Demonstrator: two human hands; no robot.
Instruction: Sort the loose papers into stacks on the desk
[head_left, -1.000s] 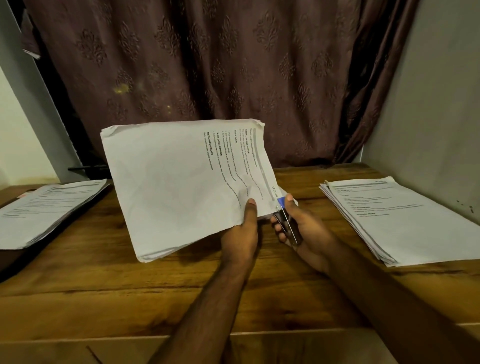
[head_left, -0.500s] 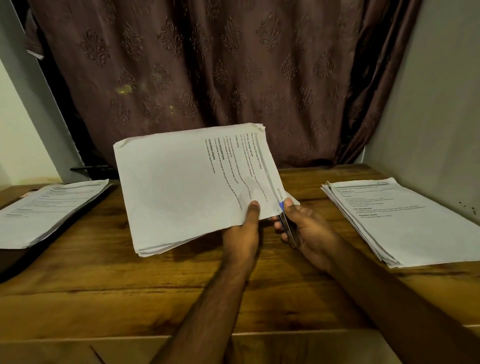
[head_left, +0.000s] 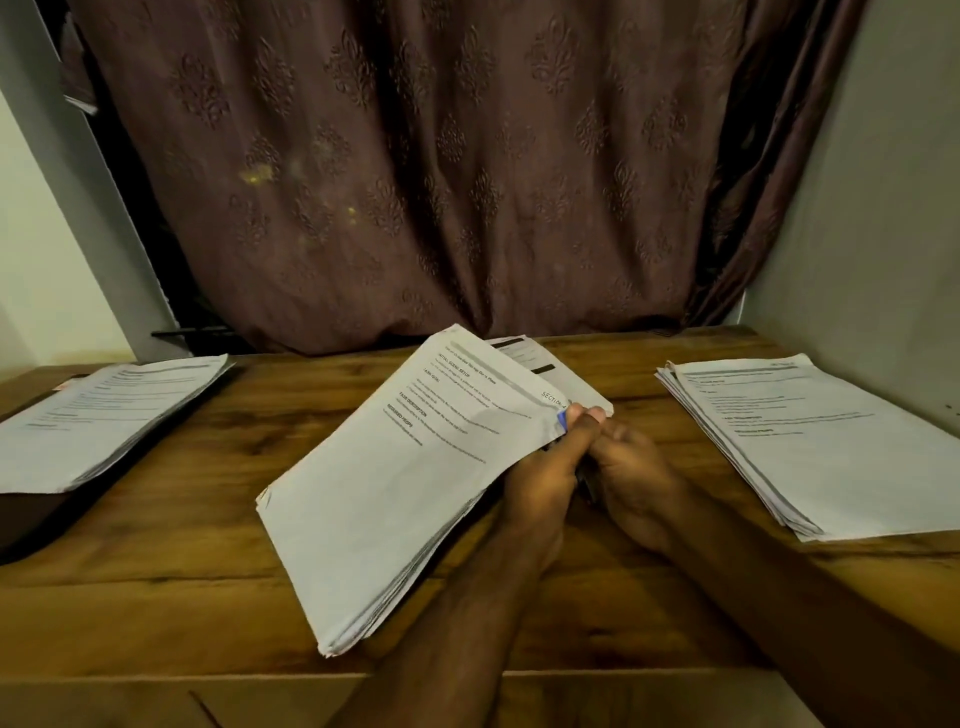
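Observation:
A thick bundle of printed white papers (head_left: 395, 483) lies tilted over the middle of the wooden desk (head_left: 156, 571), its near corner low by the front edge. My left hand (head_left: 540, 478) grips the bundle's right edge, thumb on top near a blue mark. My right hand (head_left: 634, 483) is pressed against the left one and holds a dark, pen-like object, mostly hidden between the hands. One sheet (head_left: 540, 364) sticks out behind the bundle's top. A sorted stack (head_left: 810, 441) lies at the right, another stack (head_left: 104, 415) at the left.
A brown patterned curtain (head_left: 441, 182) hangs behind the desk. A grey wall (head_left: 883, 234) closes the right side. The left stack rests on a dark object (head_left: 31, 525) at the desk's left edge.
The bundle has dropped from an upright, raised position to lying low and flatter over the desk. Both hands have come down with it and closed together.

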